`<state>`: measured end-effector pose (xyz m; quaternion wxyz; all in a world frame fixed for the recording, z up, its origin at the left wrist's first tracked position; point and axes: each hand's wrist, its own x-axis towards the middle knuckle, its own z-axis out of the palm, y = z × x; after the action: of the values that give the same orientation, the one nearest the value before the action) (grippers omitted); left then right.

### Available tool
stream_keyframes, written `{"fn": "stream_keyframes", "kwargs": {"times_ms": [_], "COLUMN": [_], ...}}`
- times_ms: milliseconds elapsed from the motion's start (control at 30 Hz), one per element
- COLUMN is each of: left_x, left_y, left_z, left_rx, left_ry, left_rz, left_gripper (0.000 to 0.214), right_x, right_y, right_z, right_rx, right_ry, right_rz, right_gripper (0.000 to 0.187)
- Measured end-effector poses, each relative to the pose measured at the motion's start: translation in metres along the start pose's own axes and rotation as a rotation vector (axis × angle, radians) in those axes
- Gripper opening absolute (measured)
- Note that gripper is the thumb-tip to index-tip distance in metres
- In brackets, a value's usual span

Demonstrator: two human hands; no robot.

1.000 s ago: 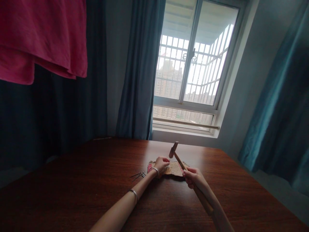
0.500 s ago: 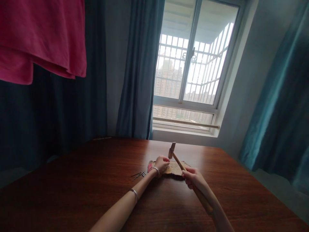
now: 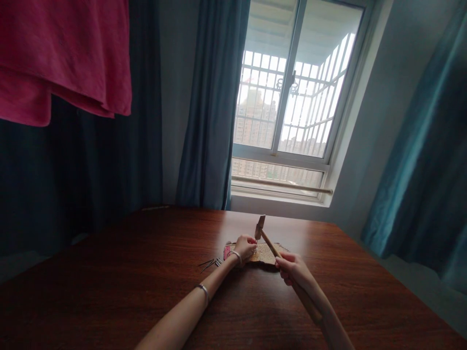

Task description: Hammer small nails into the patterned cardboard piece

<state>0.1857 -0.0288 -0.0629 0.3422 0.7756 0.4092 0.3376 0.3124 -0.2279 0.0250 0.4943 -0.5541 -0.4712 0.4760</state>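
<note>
My right hand (image 3: 294,268) is wrapped round the wooden handle of a hammer (image 3: 270,243). Its head rises above my left hand, over a thin nail-like pin (image 3: 256,241). The fingers of my left hand (image 3: 246,247) are pinched on this pin, which is mostly hidden by them. Under that hand lies a flat tan piece (image 3: 264,253) dotted with many small marks or holes, its front edge uneven. A pink patterned part (image 3: 226,250) shows at its left end. Several thin dark metal pieces (image 3: 208,264) lie beside it on the table.
The brown wooden table (image 3: 146,282) stretches out around both arms. Past its far edge are a barred window (image 3: 284,107) and a blue curtain (image 3: 207,112). A pink cloth (image 3: 73,58) hangs at the upper left.
Almost nothing differs. The view has shifted very slightly; both hands and the hammer stay in nearly the same place.
</note>
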Motion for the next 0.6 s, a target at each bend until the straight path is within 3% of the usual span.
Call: {"fn": "stream_keyframes", "kwargs": {"times_ms": [600], "left_x": [-0.0030], "left_y": [0.0074], "left_z": [-0.0018], "left_rx": [-0.006], "left_ry": [-0.006], "left_rz": [-0.030], "left_gripper": [0.021], "right_x": [0.0008], "right_y": [0.0001], "right_z": [-0.0005], "right_rx": [0.015], "right_ry": [-0.002], "right_rz": [-0.007], "right_gripper": [0.027]}}
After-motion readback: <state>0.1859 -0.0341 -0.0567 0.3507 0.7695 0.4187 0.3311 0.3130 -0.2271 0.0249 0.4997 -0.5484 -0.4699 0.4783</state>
